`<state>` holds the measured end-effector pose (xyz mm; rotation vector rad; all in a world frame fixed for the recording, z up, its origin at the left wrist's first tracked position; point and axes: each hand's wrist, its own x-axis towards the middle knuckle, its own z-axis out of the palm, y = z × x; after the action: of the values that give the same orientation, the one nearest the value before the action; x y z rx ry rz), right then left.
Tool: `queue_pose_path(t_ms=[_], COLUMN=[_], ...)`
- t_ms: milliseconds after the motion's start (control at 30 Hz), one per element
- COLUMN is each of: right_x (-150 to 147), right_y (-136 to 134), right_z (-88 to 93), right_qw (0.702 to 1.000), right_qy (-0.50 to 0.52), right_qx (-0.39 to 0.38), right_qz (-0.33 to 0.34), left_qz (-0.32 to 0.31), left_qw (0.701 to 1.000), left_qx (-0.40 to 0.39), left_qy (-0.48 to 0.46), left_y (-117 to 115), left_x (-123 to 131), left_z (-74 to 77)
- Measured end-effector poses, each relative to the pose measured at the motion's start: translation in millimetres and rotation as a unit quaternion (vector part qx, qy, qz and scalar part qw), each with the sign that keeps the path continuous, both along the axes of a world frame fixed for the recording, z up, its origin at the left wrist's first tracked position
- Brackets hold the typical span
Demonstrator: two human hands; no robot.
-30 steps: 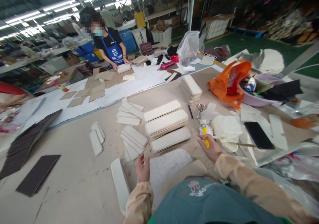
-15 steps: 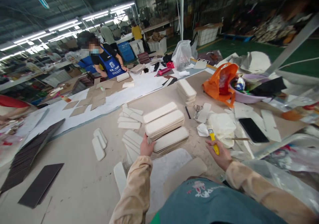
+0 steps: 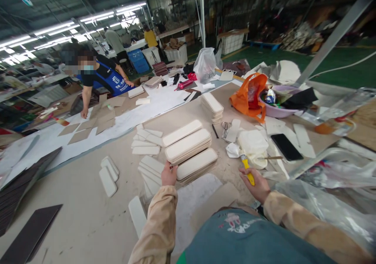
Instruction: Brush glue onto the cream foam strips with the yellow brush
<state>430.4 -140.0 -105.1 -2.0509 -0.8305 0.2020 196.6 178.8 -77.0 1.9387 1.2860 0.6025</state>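
Observation:
My right hand (image 3: 256, 183) is closed around the yellow handle of a brush (image 3: 246, 168). The brush's upper end lies by a crumpled white piece (image 3: 233, 150) and a white tub-like container (image 3: 252, 141); its bristles are hard to make out. My left hand (image 3: 169, 175) rests at the left end of the long off-white rounded strips, thumb and forefinger apart. It touches between the middle stack (image 3: 188, 144) and the front stack (image 3: 197, 164). Behind them lies another long strip (image 3: 182, 133). Fanned off-white strips (image 3: 151, 168) lie left of my left hand.
Farther back stands a taller strip stack (image 3: 212, 103). Scissors (image 3: 226, 127), a black phone (image 3: 286, 146), an orange bag (image 3: 248, 97) and a lilac basin (image 3: 279, 110) are to the right. Dark sheets (image 3: 32, 232) lie left. Across the table a co-worker (image 3: 108, 76) leans over brown pieces.
The view has swung slightly, so the table's contents appear farther left. The co-worker has leaned over and stretched an arm down to the brown pieces. My hands keep nearly the same places.

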Motion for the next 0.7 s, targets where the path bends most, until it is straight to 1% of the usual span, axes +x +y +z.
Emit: queue_pose_path(t_ms=[100,167,200,267,333,367,433,500,533,567,633,700], right_x=[-5.9,-10.0,-11.9,-14.9,-17.1,-18.0,-19.5,-20.5,-20.8,-21.0,-21.4,-22.0], right_y=[-3.4,-7.3,-9.6,-14.2,-17.6,-18.6,-19.1,-18.7,-18.6,-18.9,-20.7,-23.7], right_z=[0.7,-1.3,-3.3,-9.6,-18.7,-24.3,-37.2,-51.7,-59.2,-66.5,-79.9,-90.9], right_qw=[1.0,0.999,0.998,0.996,0.993,0.991,0.989,0.986,0.986,0.985,0.982,0.978], right_qy=[-0.014,-0.035,-0.045,-0.057,-0.06,-0.062,-0.07,-0.081,-0.084,-0.086,-0.086,-0.088], right_qx=[-0.002,-0.009,-0.013,-0.026,-0.042,-0.048,-0.053,-0.051,-0.05,-0.049,-0.048,-0.047], right_qz=[0.011,0.021,0.031,0.061,0.092,0.105,0.123,0.133,0.138,0.145,0.164,0.184], left_qz=[0.026,0.059,0.076,0.101,0.105,0.097,0.052,-0.025,-0.062,-0.098,-0.162,-0.207], left_qw=[1.0,0.998,0.997,0.994,0.994,0.994,0.998,1.0,0.998,0.994,0.982,0.965], left_qx=[0.007,0.018,0.025,0.035,0.037,0.033,0.021,0.007,0.011,0.024,0.068,0.115], left_qy=[-0.014,-0.021,-0.023,-0.024,-0.024,-0.026,-0.036,-0.011,0.007,0.028,0.073,0.117], left_y=[-2.4,-12.0,-20.6,-46.6,-82.5,-102.6,-142.6,-176.4,-189.4,-199.4,-211.3,-215.3], left_x=[-6.8,-16.9,-23.6,-39.6,-57.8,-67.3,-86.1,-103.0,-110.1,-116.1,-124.2,-127.6], left_z=[-7.4,-13.6,-17.2,-25.4,-36.3,-43.0,-59.3,-77.9,-86.8,-94.9,-106.3,-110.5])
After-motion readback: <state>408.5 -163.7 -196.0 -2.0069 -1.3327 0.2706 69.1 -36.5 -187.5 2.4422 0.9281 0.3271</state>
